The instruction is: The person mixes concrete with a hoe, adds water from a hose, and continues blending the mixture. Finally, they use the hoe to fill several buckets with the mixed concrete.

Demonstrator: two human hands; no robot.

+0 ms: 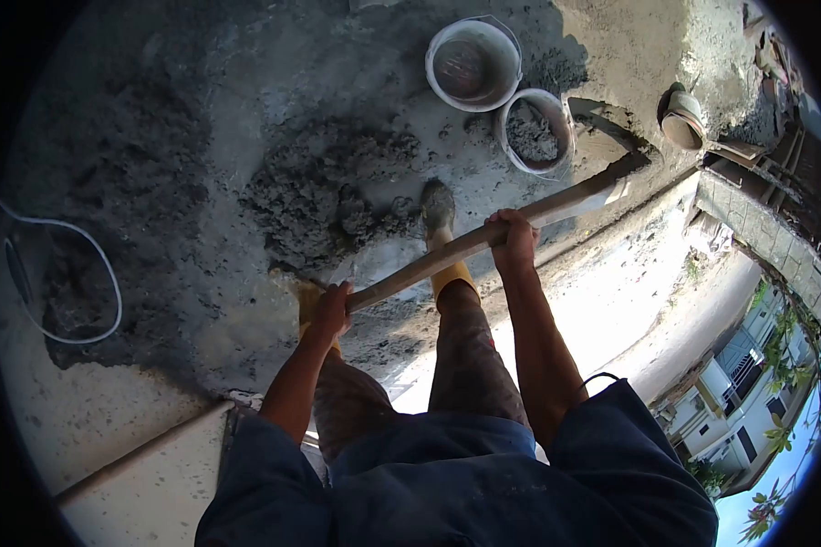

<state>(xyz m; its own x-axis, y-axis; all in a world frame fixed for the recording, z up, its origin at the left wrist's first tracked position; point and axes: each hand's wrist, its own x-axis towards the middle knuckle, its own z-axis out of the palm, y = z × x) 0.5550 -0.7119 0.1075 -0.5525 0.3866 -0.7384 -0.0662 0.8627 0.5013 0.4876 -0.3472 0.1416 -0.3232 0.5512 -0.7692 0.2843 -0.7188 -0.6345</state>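
Note:
Both my hands grip the long wooden handle of a hoe [456, 252], which slants up to the right across my legs. My left hand [332, 312] is wrapped round the handle's lower end, above my left boot. Farther up the shaft, my right hand [514, 239] is closed round it. The hoe's head [617, 137] lies at the far right, beside the buckets, and part of its blade is in shadow. A heap of wet grey mortar [310, 182] spreads on the ground in front of my yellow boots [452, 275].
Two white buckets stand ahead: one [436, 84] with little in it, one [504, 150] holding grey mix. Another bucket [683, 130] lies tipped farther right. At left is a round-rimmed container [109, 273]. A low wall edge [629, 211] runs along the right.

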